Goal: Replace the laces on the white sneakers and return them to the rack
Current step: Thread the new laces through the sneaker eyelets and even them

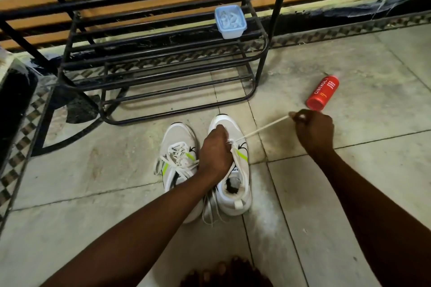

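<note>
Bare toes (pixel 224 272) show at the lower edge of the head view, above a floor (pixel 349 182) of pale, dusty stone tiles with dark joints. Two forearms reach forward over it. The left hand (pixel 215 151) curls down over the throat of the right-hand sneaker (pixel 243 193), gripping it at the eyelets. The right hand (pixel 314 129), well out to the right of the left hand, pinches the end of a white lace (pixel 263 128) that runs taut from the shoe to its fingers. The left-hand sneaker (pixel 178 133) stands just beside the left hand on its far side from the lace, laced loosely, and loose lace ends (pixel 210 212) trail on the tiles beneath the left wrist. Both shoes stand on the floor, toes pointing at the black metal rack (pixel 163 74) just beyond the left hand. A pale blue lidded tub (pixel 230 21) sits at the right end of a rack shelf. A red can (pixel 323 92) lies on its side just beyond the right hand. Bare tiles spread right of the right hand; a patterned border (pixel 28 123) edges the floor far left of the left hand
</note>
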Demonstrator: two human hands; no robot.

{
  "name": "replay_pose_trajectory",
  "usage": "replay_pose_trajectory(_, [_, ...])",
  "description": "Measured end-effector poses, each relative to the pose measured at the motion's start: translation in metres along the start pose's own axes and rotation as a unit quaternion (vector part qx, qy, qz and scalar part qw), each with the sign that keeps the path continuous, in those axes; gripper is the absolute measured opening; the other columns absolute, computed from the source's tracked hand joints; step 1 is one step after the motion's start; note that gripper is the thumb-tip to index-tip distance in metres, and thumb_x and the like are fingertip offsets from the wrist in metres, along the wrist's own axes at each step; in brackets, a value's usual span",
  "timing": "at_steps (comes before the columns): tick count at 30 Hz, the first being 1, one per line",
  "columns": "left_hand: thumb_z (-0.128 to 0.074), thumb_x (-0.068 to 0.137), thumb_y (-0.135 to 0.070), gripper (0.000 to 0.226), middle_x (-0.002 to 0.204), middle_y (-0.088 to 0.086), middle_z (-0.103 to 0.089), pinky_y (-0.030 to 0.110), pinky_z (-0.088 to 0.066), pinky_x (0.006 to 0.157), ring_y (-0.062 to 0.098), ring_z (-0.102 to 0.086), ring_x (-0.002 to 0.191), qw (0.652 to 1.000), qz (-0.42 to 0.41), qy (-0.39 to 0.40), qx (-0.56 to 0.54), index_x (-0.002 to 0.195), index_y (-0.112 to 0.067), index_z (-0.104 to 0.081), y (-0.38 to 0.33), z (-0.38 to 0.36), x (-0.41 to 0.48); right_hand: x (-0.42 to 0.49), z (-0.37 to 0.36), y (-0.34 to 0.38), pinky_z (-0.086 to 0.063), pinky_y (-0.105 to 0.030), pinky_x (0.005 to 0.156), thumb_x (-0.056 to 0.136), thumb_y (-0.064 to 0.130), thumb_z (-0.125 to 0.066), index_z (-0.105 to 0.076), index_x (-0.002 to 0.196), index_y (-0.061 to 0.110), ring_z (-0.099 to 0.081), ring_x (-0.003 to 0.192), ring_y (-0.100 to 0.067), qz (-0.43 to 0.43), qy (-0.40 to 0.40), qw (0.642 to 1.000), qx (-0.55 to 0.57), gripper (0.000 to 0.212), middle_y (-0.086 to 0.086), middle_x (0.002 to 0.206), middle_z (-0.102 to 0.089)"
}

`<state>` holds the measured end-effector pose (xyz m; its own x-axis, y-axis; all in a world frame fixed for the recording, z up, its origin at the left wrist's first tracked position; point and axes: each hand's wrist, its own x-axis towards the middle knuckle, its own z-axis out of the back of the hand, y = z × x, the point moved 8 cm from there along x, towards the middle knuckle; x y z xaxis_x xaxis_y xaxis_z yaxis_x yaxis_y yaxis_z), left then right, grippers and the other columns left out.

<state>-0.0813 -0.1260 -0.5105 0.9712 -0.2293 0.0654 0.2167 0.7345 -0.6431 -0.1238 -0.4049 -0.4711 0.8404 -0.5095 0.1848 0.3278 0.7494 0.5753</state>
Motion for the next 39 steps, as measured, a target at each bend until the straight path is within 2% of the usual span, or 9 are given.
replay_pose_trajectory(2, [-0.061, 0.082, -0.008, 0.016, 0.090, 0.003, -0.061, 0.045, -0.049, 0.069, 0.029, -0.059, 0.082, 1.000, 0.003, 0.003, -0.001, 0.091, -0.015, -0.049, 0.000, 0.000, 0.000, -0.003, 0.005, -0.043, -0.051, -0.041, 0.081, 0.095, 0.040, -0.063, -0.076, 0.094, 0.008, -0.067, 0.093, -0.043, -0.179, -0.056, 0.982, 0.018, 0.034, -0.024, 0.091, -0.073])
replay_pose_trajectory(4, [-0.061, 0.082, -0.007, 0.016, 0.091, 0.004, -0.061, 0.046, -0.049, 0.069, 0.031, -0.058, 0.084, 1.000, 0.001, 0.001, 0.001, 0.090, -0.014, -0.050, -0.002, 0.000, 0.000, -0.012, -0.015, -0.052, -0.052, -0.044, 0.086, 0.091, 0.043, -0.064, -0.074, 0.093, 0.010, -0.067, 0.100, -0.043, -0.226, -0.007, 0.973, 0.037, 0.035, -0.022, 0.097, -0.072])
replay_pose_trajectory(7, [-0.062, 0.082, -0.005, 0.017, 0.091, 0.005, -0.062, 0.046, -0.049, 0.071, 0.031, -0.059, 0.085, 1.000, -0.004, -0.003, -0.001, 0.091, -0.014, -0.050, -0.001, 0.000, 0.000, -0.028, -0.047, -0.017, -0.055, -0.042, 0.083, 0.079, 0.050, -0.072, -0.071, 0.079, 0.020, -0.067, 0.095, -0.037, -0.136, 0.130, 0.982, 0.032, 0.030, -0.017, 0.090, -0.069])
replay_pose_trajectory(15, [-0.061, 0.078, 0.000, 0.018, 0.095, 0.006, -0.059, 0.044, -0.054, 0.075, 0.028, -0.062, 0.084, 0.999, -0.022, 0.050, 0.001, 0.087, -0.016, -0.062, 0.000, -0.004, 0.008, -0.049, -0.081, 0.071, -0.031, -0.046, 0.097, 0.088, 0.028, -0.068, -0.057, 0.130, 0.032, -0.036, 0.128, -0.026, 0.099, 0.229, 0.967, -0.052, 0.044, 0.001, 0.132, -0.044])
replay_pose_trajectory(23, [-0.062, 0.075, -0.002, 0.017, 0.082, -0.005, -0.066, 0.031, -0.052, 0.082, 0.020, -0.064, 0.090, 0.992, -0.024, 0.124, 0.014, 0.076, -0.018, -0.069, 0.005, -0.004, 0.024, -0.055, -0.111, 0.102, -0.037, -0.043, 0.085, 0.091, 0.020, -0.063, -0.061, 0.100, 0.018, -0.047, 0.112, -0.030, 0.222, 0.210, 0.945, -0.120, 0.010, -0.005, 0.117, -0.051])
replay_pose_trajectory(27, [-0.067, 0.080, -0.007, 0.009, 0.118, 0.010, -0.041, 0.025, -0.049, 0.088, 0.020, -0.047, 0.114, 0.981, -0.089, 0.151, 0.080, 0.087, -0.013, -0.068, -0.001, -0.008, 0.025, -0.065, -0.109, 0.104, -0.040, -0.042, 0.073, 0.081, 0.011, -0.060, -0.058, 0.095, 0.011, -0.056, 0.091, -0.035, 0.249, 0.146, 0.947, -0.140, 0.014, -0.013, 0.103, -0.055])
replay_pose_trajectory(32, [-0.070, 0.077, -0.009, 0.014, 0.115, 0.010, -0.045, 0.027, -0.050, 0.090, 0.021, -0.049, 0.110, 0.983, -0.071, 0.153, 0.069, 0.084, -0.020, -0.063, 0.005, -0.009, 0.027, -0.075, -0.099, 0.105, -0.032, -0.040, 0.073, 0.080, 0.017, -0.035, -0.058, 0.095, 0.013, -0.055, 0.088, -0.029, 0.240, 0.079, 0.955, -0.158, 0.028, -0.007, 0.100, -0.056])
replay_pose_trajectory(36, [-0.069, 0.080, -0.007, 0.014, 0.118, 0.009, -0.040, 0.027, -0.049, 0.091, 0.020, -0.049, 0.106, 0.986, -0.056, 0.148, 0.049, 0.091, -0.016, -0.066, 0.007, -0.007, 0.026, -0.072, -0.098, 0.104, -0.030, -0.039, 0.072, 0.072, 0.002, -0.052, -0.053, 0.088, 0.016, -0.055, 0.084, -0.028, 0.225, 0.067, 0.962, -0.139, 0.021, -0.004, 0.093, -0.052])
replay_pose_trajectory(39, [-0.065, 0.086, -0.006, 0.013, 0.121, 0.013, -0.043, 0.028, -0.049, 0.092, 0.024, -0.044, 0.114, 0.978, -0.050, 0.188, 0.069, 0.097, -0.012, -0.065, 0.008, -0.011, 0.029, -0.072, -0.097, 0.106, -0.031, -0.041, 0.076, 0.073, 0.001, -0.064, -0.058, 0.094, 0.013, -0.055, 0.099, -0.029, 0.252, 0.074, 0.955, -0.135, 0.025, -0.005, 0.108, -0.059])
